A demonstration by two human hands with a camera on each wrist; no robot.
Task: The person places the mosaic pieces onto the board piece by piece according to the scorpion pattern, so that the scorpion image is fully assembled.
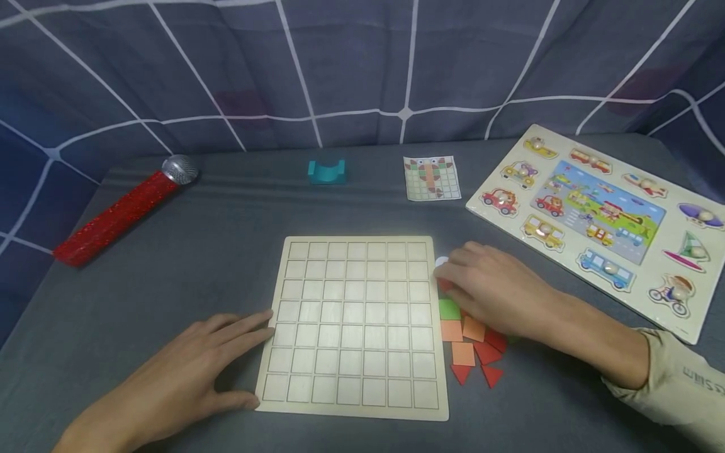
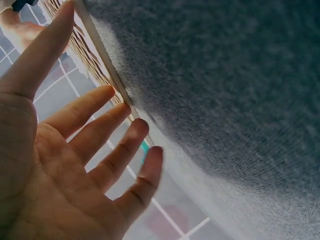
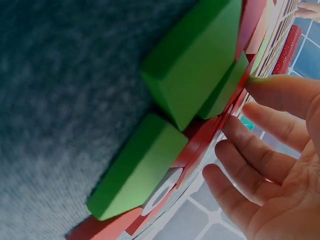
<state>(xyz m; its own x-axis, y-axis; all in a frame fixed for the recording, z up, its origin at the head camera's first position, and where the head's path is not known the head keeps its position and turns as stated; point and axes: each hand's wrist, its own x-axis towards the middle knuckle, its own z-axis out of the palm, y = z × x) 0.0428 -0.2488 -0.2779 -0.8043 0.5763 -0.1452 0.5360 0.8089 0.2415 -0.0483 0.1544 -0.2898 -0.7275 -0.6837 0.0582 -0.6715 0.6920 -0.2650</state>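
A square wooden grid board [image 1: 351, 327] lies flat in front of me. My left hand [image 1: 175, 371] rests beside it, fingers spread, with fingertips and thumb tip at the board's left edge. Over a pile of colored tiles along the board's right edge is my right hand [image 1: 498, 289], fingers loosely bent and thumb apart from them. Its fingertips are right at the pieces. From under the hand show a green tile [image 1: 450, 309], an orange square [image 1: 463, 353], red triangles [image 1: 491, 375] and a white piece [image 1: 441, 260]. In the right wrist view, green blocks [image 3: 137, 167] and a white ring-marked piece [image 3: 162, 192] lie close by.
A small printed pattern card [image 1: 432, 178] lies behind the board, with a teal U-shaped piece [image 1: 326, 176] to its left. At the far left is a red glittery microphone [image 1: 124, 214]. A vehicle knob puzzle [image 1: 566, 277] occupies the right side. Gridded dark fabric [image 1: 351, 69] hangs behind.
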